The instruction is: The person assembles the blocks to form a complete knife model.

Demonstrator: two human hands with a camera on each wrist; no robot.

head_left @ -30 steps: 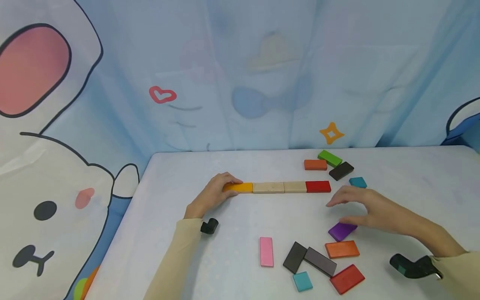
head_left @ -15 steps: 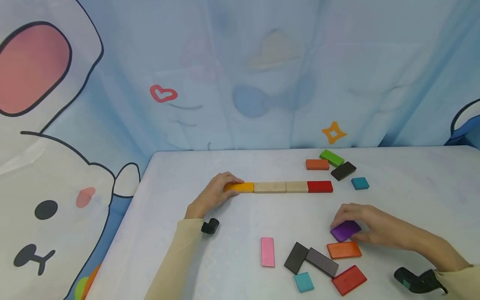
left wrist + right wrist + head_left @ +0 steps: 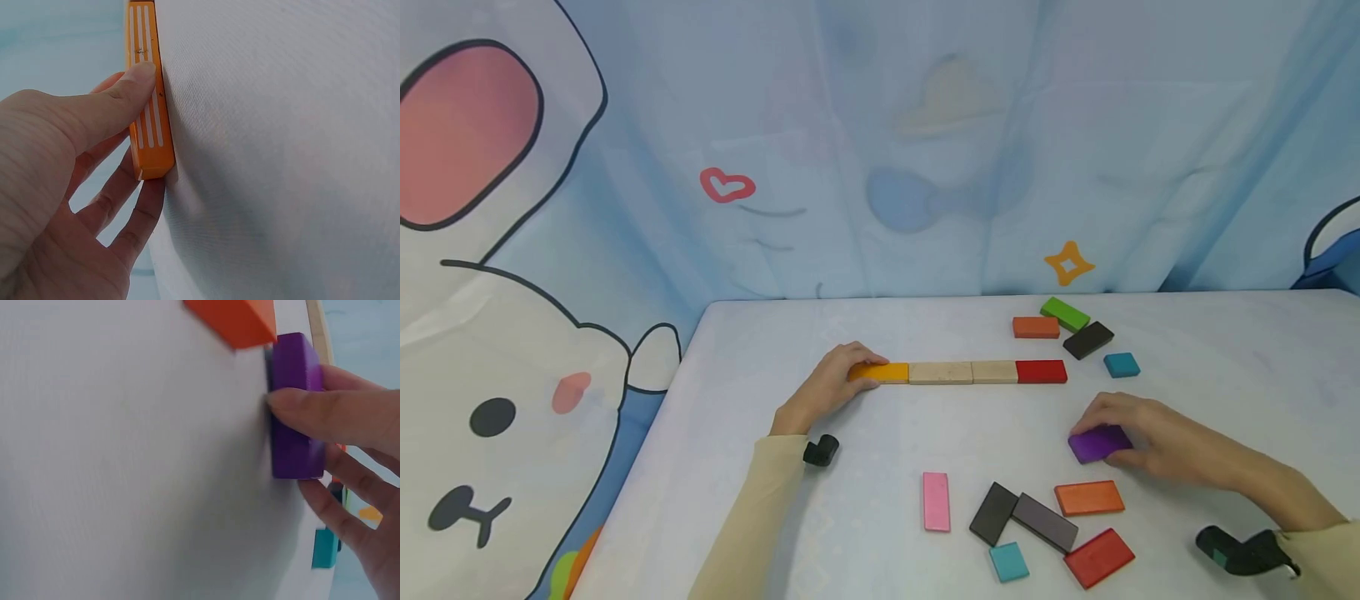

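Note:
My left hand [image 3: 829,389] grips the left end of a yellow-orange block [image 3: 889,372], thumb on its striped side [image 3: 145,119] in the left wrist view. That block leads a straight row with two plain wooden blocks [image 3: 940,373] and a red block [image 3: 1042,372] at the right end. To the right and nearer the front, my right hand [image 3: 1157,437] pinches a purple block [image 3: 1097,443] between thumb and fingers. In the right wrist view the purple block [image 3: 297,412] is close over the white tabletop, its far side hidden by the fingers.
Below the right hand lie an orange block [image 3: 1089,498], a red block [image 3: 1100,558], dark blocks [image 3: 1045,522], a teal block [image 3: 1008,562] and a pink block [image 3: 936,502]. Behind the row's right end are orange [image 3: 1036,327], green [image 3: 1064,313], black [image 3: 1087,340] and teal [image 3: 1122,365] blocks.
My right hand has come down from above, taken hold of the purple block and shifted it slightly away from the orange block, toward the row. The left hand has stayed in place.

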